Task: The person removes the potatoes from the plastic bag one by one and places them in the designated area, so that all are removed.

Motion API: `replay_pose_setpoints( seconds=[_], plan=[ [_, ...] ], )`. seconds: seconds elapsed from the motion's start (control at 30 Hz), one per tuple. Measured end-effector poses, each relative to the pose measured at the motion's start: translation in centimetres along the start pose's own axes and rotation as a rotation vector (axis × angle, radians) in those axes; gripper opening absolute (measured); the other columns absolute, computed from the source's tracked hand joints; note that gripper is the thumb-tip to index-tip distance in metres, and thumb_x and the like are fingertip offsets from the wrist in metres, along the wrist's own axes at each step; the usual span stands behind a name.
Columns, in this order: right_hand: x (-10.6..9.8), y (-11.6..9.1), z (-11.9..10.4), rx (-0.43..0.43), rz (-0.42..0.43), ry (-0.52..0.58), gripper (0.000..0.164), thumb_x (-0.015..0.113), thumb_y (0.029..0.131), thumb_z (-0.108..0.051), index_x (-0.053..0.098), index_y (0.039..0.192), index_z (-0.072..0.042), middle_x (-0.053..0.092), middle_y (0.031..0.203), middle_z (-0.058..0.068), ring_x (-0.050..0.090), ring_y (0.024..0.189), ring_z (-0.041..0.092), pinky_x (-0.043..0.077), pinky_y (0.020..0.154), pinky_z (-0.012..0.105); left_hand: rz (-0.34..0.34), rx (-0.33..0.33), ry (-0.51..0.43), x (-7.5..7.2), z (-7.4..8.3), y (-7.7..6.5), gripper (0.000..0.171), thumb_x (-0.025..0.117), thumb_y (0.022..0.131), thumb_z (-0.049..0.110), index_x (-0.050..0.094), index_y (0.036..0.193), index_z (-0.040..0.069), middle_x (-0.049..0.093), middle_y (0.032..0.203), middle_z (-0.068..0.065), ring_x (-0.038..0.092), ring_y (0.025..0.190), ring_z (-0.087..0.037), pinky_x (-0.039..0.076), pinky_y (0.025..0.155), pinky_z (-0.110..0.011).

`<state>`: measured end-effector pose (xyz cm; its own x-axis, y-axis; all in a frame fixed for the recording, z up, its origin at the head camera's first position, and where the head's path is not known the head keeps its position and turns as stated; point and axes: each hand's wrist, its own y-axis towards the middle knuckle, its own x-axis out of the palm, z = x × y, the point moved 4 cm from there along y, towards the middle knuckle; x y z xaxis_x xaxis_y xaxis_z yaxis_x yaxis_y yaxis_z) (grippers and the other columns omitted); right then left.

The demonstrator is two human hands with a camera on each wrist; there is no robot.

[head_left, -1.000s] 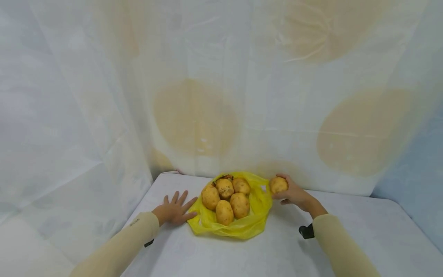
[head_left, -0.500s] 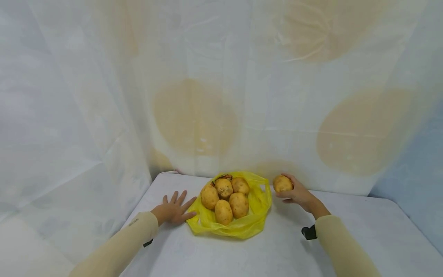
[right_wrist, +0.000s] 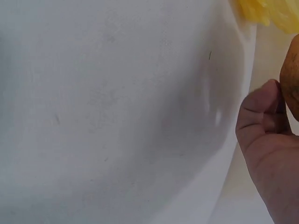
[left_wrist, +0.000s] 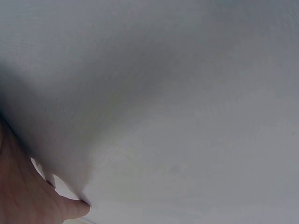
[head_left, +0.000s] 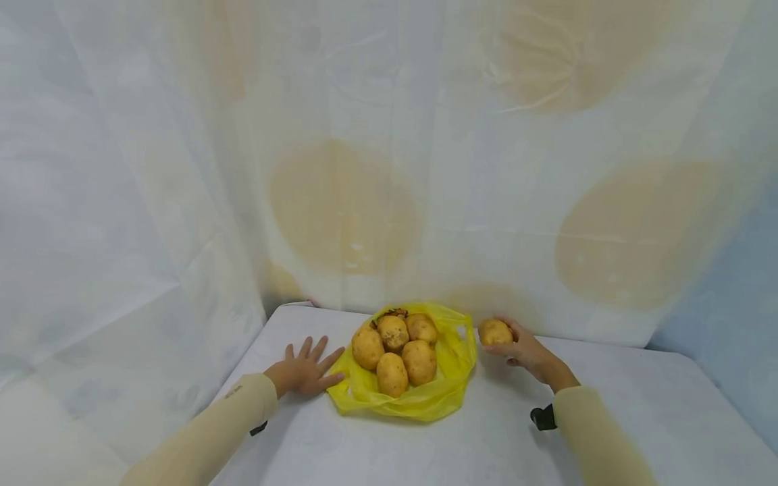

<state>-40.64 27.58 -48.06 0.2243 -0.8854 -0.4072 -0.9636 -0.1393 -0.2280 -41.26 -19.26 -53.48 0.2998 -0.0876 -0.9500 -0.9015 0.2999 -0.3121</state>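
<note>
My right hand [head_left: 527,351] grips a potato [head_left: 495,332] just beyond the right edge of a yellow plastic bag [head_left: 446,391]. In the right wrist view the thumb [right_wrist: 259,112] presses on the side of the potato [right_wrist: 292,77], which is cut off by the frame's edge. Several potatoes [head_left: 392,374] lie grouped on the spread bag, with some dark brown bits [head_left: 398,312] behind them. Palm down on the table, my left hand [head_left: 304,372] has its fingers spread, the nearest ones at the bag's left edge. The left wrist view shows only part of that hand [left_wrist: 35,191].
A white-covered table [head_left: 377,452] lies under everything. Close behind it hangs a pale sheet [head_left: 474,196] with tan round spots, and another white sheet [head_left: 109,256] rises on the left. A bluish wall [head_left: 729,290] stands at the right.
My right hand has carried its potato rightward, away from the bag's edge, and then slightly lower. The left hand, the bag and the other potatoes have stayed in place.
</note>
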Motion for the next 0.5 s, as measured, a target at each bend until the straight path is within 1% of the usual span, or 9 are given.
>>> replay_pose_setpoints(
  seconds=[0.13, 0.27, 0.37, 0.5],
  plan=[
    [-0.01, -0.14, 0.34, -0.01, 0.018, -0.026, 0.092, 0.076, 0.086, -0.033, 0.019, 0.156, -0.014, 0.037, 0.144, 0.021, 0.049, 0.113, 0.032, 0.049, 0.088, 0.04, 0.001, -0.006, 0.015, -0.13, -0.04, -0.15, 0.086, 0.019, 0.085, 0.087, 0.012, 0.158, 0.041, 0.003, 0.168, -0.011, 0.007, 0.151, -0.045, 0.002, 0.112, -0.075],
    [-0.19, 0.0, 0.56, -0.016, 0.035, -0.026, 0.094, 0.078, 0.085, -0.028, 0.018, 0.155, -0.012, 0.035, 0.145, 0.025, 0.052, 0.11, 0.032, 0.052, 0.085, 0.038, 0.01, 0.004, 0.005, 0.14, -0.34, 0.27, 0.086, 0.019, 0.086, 0.086, 0.013, 0.158, 0.039, 0.003, 0.168, -0.012, 0.006, 0.151, -0.046, 0.001, 0.112, -0.076],
    [-0.14, 0.07, 0.73, -0.005, 0.052, -0.024, 0.093, 0.079, 0.084, -0.024, 0.019, 0.154, -0.012, 0.038, 0.14, 0.026, 0.052, 0.106, 0.031, 0.051, 0.081, 0.036, 0.007, 0.003, 0.001, 0.58, -0.61, 0.68, 0.086, 0.019, 0.086, 0.086, 0.013, 0.158, 0.039, 0.002, 0.168, -0.012, 0.004, 0.152, -0.046, 0.001, 0.112, -0.075],
    [0.22, 0.13, 1.04, 0.011, 0.059, -0.026, 0.094, 0.081, 0.08, -0.022, 0.022, 0.153, -0.016, 0.041, 0.134, 0.026, 0.052, 0.104, 0.031, 0.05, 0.077, 0.034, -0.003, 0.004, 0.0, 0.58, -0.5, 0.64, 0.087, 0.018, 0.085, 0.088, 0.012, 0.158, 0.041, 0.001, 0.168, -0.011, 0.004, 0.152, -0.045, 0.001, 0.112, -0.075]
  ],
)
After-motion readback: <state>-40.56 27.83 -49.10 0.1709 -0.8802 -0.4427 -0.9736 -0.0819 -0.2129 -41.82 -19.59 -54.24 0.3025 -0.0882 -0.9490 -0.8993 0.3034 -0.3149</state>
